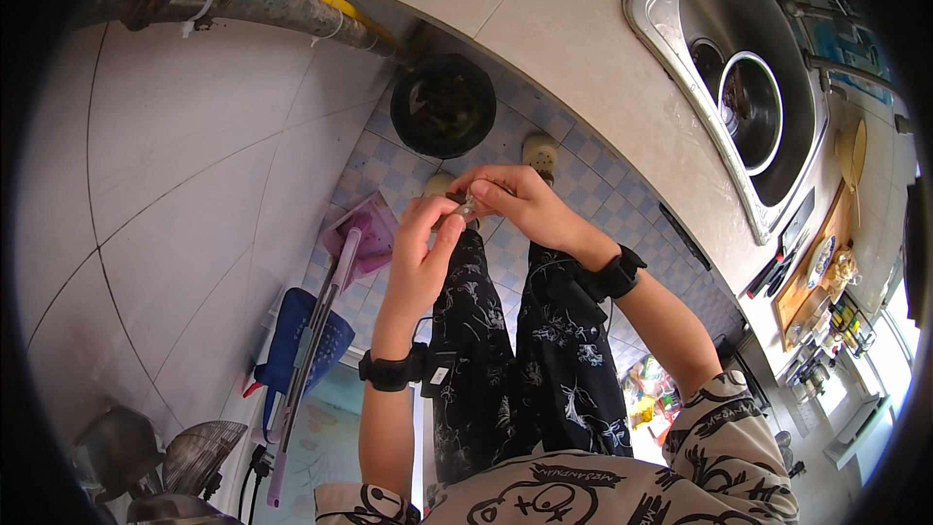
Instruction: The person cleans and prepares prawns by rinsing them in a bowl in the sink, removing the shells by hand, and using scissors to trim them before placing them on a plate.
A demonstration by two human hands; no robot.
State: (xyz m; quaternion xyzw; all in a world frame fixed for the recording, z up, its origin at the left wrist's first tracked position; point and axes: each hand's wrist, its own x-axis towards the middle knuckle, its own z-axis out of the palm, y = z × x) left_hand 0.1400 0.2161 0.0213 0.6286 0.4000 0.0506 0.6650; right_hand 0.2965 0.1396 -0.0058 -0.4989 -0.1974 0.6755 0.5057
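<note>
My left hand (pixel 423 244) and my right hand (pixel 539 208) meet at the middle of the view, above the floor. Between their fingertips is a small, pale, glossy item (pixel 467 207) with a darker brownish part. Fingers cover much of it, so its exact kind is unclear. Both thumbs press on it from above. Beyond the hands, a round black bin (pixel 405 76) stands on the floor with dark, greenish matter inside. Each wrist wears a black strap with a small device.
To the right runs a pale counter (pixel 539 7) with a steel sink (pixel 660 22) holding a metal bowl (pixel 778 113). Knives (pixel 773 270) and a wooden board (pixel 791 302) lie farther along. At left are a tiled wall (pixel 182 138), a pink dustpan (pixel 375 240), a blue bag (pixel 291 328) and a pipe (pixel 273 4).
</note>
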